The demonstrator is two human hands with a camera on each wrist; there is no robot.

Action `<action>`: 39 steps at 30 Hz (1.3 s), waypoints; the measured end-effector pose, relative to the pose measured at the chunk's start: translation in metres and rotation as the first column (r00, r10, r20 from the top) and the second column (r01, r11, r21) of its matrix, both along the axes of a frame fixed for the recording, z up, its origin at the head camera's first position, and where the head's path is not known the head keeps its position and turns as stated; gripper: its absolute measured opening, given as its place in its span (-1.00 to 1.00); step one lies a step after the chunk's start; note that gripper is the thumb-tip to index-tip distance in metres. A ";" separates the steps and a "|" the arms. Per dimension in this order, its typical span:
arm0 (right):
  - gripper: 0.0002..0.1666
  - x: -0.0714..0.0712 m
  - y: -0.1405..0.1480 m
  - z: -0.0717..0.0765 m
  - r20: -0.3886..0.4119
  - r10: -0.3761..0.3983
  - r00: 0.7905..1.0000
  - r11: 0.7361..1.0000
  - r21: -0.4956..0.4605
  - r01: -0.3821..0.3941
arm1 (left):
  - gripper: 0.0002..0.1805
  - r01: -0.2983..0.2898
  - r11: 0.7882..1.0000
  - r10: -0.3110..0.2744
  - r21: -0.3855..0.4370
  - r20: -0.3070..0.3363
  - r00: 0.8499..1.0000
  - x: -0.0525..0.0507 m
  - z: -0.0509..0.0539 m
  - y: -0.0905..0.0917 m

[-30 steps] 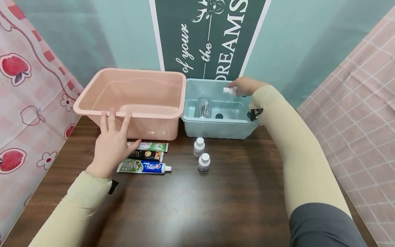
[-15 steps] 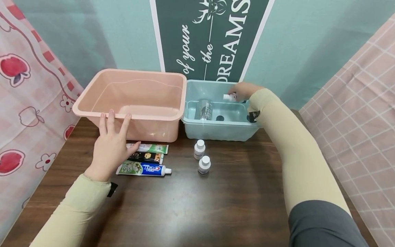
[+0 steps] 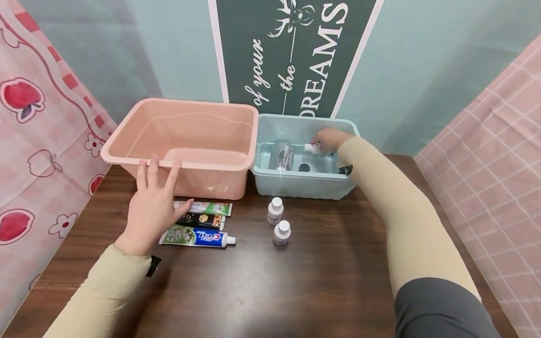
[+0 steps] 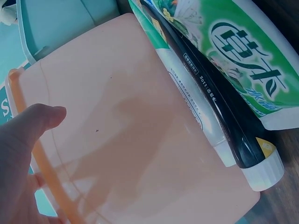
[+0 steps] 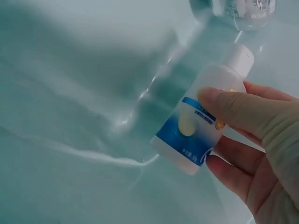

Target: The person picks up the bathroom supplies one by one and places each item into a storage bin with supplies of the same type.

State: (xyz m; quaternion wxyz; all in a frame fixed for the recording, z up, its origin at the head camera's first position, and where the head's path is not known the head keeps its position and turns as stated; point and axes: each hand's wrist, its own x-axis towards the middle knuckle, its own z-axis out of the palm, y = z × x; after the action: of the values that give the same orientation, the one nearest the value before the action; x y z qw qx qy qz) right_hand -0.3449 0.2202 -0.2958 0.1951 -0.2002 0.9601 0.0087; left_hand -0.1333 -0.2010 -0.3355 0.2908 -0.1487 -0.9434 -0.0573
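My right hand [image 3: 331,140] reaches down inside the light blue bin [image 3: 304,185]. It grips a small white bottle [image 5: 187,135] with a blue label, thumb on one side and fingers on the other; the bottle lies tilted, cap toward the left in the head view. A clear bottle [image 3: 284,156] with a printed label lies on the bin floor to its left. My left hand [image 3: 152,211] rests spread fingers on the front rim of the pink bin [image 3: 203,180]; in the left wrist view its thumb [image 4: 49,115] shows against the bin's wall.
Below the pink bin lie a green-and-white toothpaste tube [image 3: 217,208], a black one [image 3: 207,221] and a blue-green one [image 3: 194,236]. Two white pill bottles [image 3: 275,211] stand before the blue bin. Cloth hangs behind and at both sides of the wooden table [image 3: 262,286].
My right hand has lowered deeper into the blue bin with the white bottle. The left hand stays at the pink rim. The head view has shifted slightly, so the scene sits lower.
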 end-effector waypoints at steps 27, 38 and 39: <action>-0.46 0.006 0.009 0.025 0.017 0.015 1.000 0.999 0.035 -0.016 | 0.04 0.021 1.000 -0.021 0.022 -0.007 1.000 0.011 0.002 -0.002; -0.31 0.014 0.015 0.064 0.033 0.008 0.999 1.000 0.004 -0.008 | 0.01 0.018 0.999 -0.017 0.032 -0.023 1.000 0.000 0.000 -0.001; -0.30 0.016 0.016 0.064 0.031 0.013 0.999 1.000 0.010 -0.014 | 0.01 0.018 0.999 -0.017 0.033 -0.017 1.000 0.000 0.000 0.000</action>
State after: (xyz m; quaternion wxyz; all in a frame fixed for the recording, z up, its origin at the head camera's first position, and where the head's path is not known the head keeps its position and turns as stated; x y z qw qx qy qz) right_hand -0.3292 0.2359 -0.2314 0.2109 -0.2057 0.9556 0.0120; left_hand -0.1335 -0.2011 -0.3360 0.3004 -0.1526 -0.9386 -0.0743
